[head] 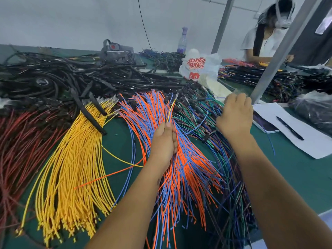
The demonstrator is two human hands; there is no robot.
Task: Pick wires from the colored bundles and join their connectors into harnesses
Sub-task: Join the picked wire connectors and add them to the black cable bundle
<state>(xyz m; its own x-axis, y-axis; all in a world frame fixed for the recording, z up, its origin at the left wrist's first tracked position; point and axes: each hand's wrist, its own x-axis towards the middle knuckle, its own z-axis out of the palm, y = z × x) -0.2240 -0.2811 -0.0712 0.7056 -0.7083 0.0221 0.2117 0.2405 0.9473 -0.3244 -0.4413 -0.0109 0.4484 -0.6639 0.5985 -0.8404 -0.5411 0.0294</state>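
Note:
My left hand (pixel 165 142) grips a few picked wires (pixel 169 110) that stand up from its fist over the orange-and-blue bundle (pixel 181 168); a yellow, a blue and a dark one show. My right hand (pixel 235 115) hovers over the green-and-purple bundle (pixel 201 119), fingers curled, pinching a thin blue wire (pixel 215 98) near its tip. A yellow bundle (pixel 71 168) lies to the left, a dark red bundle (pixel 19 144) at the far left. All sit on the green table (pixel 287 168).
A heap of black sleeved harnesses (pixel 71 76) fills the back left. A white plastic bag (pixel 199 67) and a bottle (pixel 182 40) stand behind. Paper with a pen (pixel 289 128) lies at right beside a metal post (pixel 280 49). Another person (pixel 265 33) works at the far right.

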